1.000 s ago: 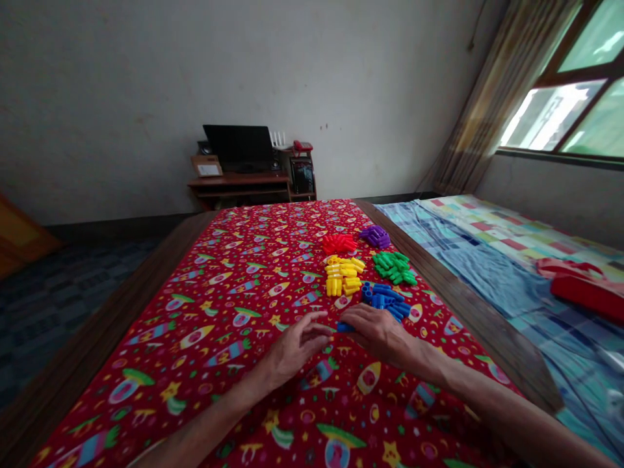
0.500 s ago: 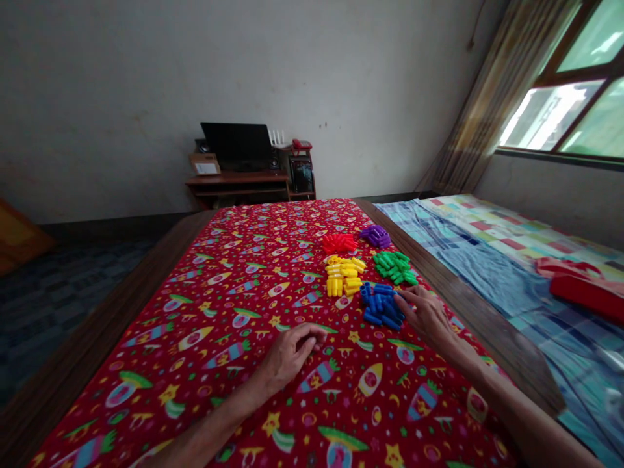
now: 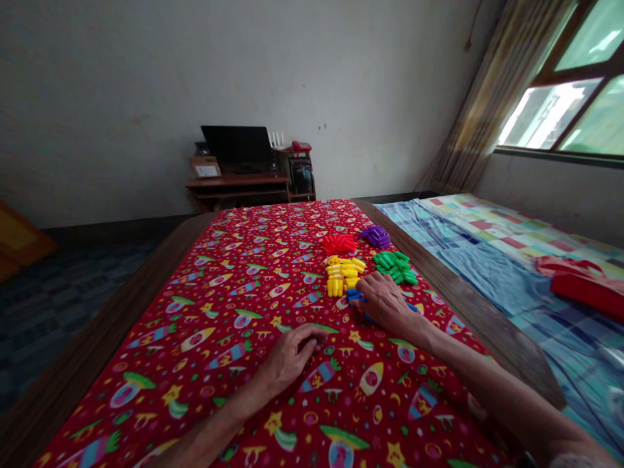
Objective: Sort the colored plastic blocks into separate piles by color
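Note:
My right hand (image 3: 385,302) lies palm down over a pile of blue plastic pieces (image 3: 354,296), fingers spread across it and hiding most of the pile. My left hand (image 3: 292,354) rests on the red rocket-print cloth (image 3: 219,318) with its fingers curled under, and nothing shows in it. Just beyond the right hand sit a yellow pile (image 3: 344,273) and a green pile (image 3: 394,266). A red pile (image 3: 338,244) and a purple pile (image 3: 375,235) lie farther back.
The cloth covers a wooden table whose bare edge (image 3: 458,292) runs along the right. Beside it is a bed with a checked sheet (image 3: 487,247) and a red object (image 3: 585,289). A desk with a dark monitor (image 3: 238,148) stands at the far wall.
My right hand carried a blue piece from in front of me to the blue pile, then slid left and settled on top of it. The left hand has stayed put.

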{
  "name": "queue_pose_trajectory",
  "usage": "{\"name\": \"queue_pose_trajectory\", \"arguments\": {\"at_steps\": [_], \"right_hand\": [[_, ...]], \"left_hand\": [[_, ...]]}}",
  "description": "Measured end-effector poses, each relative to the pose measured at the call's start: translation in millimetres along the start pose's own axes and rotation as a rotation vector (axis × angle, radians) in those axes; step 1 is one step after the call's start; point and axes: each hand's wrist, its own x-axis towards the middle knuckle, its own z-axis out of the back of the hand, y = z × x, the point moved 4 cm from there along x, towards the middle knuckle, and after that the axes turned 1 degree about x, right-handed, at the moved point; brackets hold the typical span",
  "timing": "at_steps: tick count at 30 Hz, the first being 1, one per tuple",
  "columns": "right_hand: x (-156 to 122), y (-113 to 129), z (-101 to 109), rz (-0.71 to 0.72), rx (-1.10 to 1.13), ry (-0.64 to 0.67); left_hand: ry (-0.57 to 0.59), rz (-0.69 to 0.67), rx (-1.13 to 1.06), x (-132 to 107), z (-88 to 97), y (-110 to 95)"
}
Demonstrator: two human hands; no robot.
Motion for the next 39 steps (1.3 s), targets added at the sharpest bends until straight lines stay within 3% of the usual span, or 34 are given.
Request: {"name": "queue_pose_trajectory", "arguments": {"at_steps": [5,13,16,19,22,25,30,39], "right_hand": [[-1,18,-11,0.038,-0.092,0.045],[0,21,-19,-0.004,-0.091,0.068],[-1,9,-3,-0.048,0.117,-0.064],[-7,-23,17,-0.142,0.474,-0.152],[-17,-63,22,-0.316,0.747,-0.024],[-29,-89,21,-0.371,0.875,0.128],[-42,-96,13,-0.36,0.957,0.225],[-43,-100,14,-0.429,0.694,-0.015]], "left_hand": [[-0.008,-0.016,0.028,0,0.7,-4],[-0.01,-0.027,0.04,1,0.9,-6],[-0.009,-0.014,0.033,0,0.8,-6],[0.001,-0.001,0.026,0,0.9,-5],[0.007,-0.006,0.033,-1,0.9,-4],[0.011,-0.021,0.033,0,0.3,-3],[0.017,-0.02,0.027,0,-1.4,0],[0.001,0.001,0.005,0,-1.1,2]]}}
